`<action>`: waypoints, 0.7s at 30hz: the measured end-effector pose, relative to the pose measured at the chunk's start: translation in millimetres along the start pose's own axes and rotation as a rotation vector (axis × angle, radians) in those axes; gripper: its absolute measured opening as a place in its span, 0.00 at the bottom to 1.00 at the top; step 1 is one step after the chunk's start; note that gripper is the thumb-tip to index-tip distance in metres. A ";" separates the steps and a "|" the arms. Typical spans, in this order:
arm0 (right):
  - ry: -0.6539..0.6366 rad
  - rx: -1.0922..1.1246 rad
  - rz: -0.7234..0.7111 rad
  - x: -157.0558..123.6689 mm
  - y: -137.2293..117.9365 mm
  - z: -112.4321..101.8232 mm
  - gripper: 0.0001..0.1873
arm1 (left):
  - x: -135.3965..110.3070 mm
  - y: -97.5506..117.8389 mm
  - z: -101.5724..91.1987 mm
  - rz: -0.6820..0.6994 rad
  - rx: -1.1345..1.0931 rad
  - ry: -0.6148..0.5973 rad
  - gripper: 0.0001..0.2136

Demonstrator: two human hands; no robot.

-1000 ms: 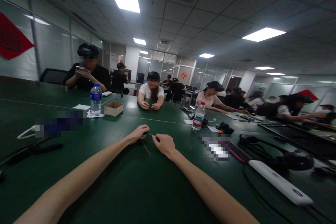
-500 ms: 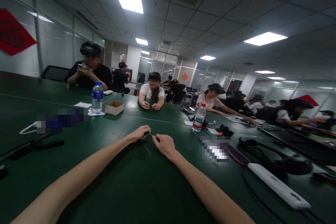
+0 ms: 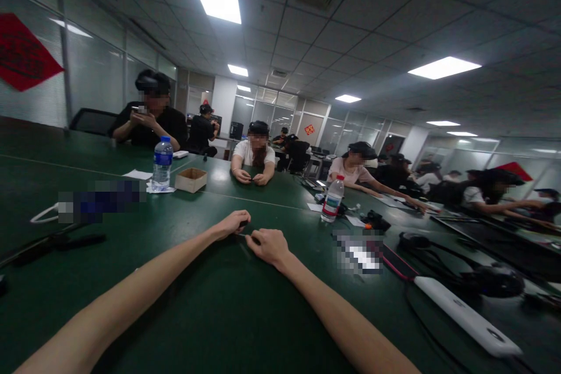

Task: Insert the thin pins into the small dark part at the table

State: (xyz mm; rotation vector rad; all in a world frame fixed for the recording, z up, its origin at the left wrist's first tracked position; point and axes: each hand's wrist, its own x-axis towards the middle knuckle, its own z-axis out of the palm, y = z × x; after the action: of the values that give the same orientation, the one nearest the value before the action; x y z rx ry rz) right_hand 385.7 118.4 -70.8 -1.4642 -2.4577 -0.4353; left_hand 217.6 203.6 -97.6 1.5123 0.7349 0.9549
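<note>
Grips a dark piece [image 3: 244,223] in the left hand [image 3: 229,224], tucked inside the curl on the side facing the right hand [image 3: 269,245], over the green surface [image 3: 201,310]. Has a thin pale sliver [image 3: 241,235] by the right's narrowed fingertips [image 3: 249,240]; cannot tell whether pinched.

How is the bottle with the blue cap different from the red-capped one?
The blue-capped bottle has a blue label set high; the red-capped bottle has a multicoloured one lower down. The blue-capped bottle stands left of the cardboard box, the red-capped bottle right of it. Both are clear and stand on the green table.
</note>
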 end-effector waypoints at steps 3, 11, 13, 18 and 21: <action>0.015 0.004 0.169 2.5 2.8 3.1 0.31 | -1.0 1.2 0.2 0.004 0.010 0.009 0.10; -0.007 0.055 0.211 3.2 6.8 5.0 0.31 | 0.0 -0.3 -2.9 -0.018 0.041 -0.040 0.14; -0.009 0.067 0.207 2.7 6.4 4.0 0.31 | 0.5 -1.8 -4.0 -0.020 0.056 -0.056 0.15; -0.022 0.083 0.213 2.6 4.8 1.4 0.31 | 1.9 -4.4 -5.5 -0.011 0.058 -0.086 0.16; -0.002 0.065 0.178 2.8 5.4 1.3 0.31 | 1.9 -4.7 -6.2 -0.010 0.035 -0.086 0.14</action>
State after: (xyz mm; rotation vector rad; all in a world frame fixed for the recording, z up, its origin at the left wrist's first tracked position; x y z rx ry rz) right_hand 389.1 123.6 -70.4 -1.6389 -2.2940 -0.3149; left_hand 213.3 208.9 -101.8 1.5688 0.7002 0.8684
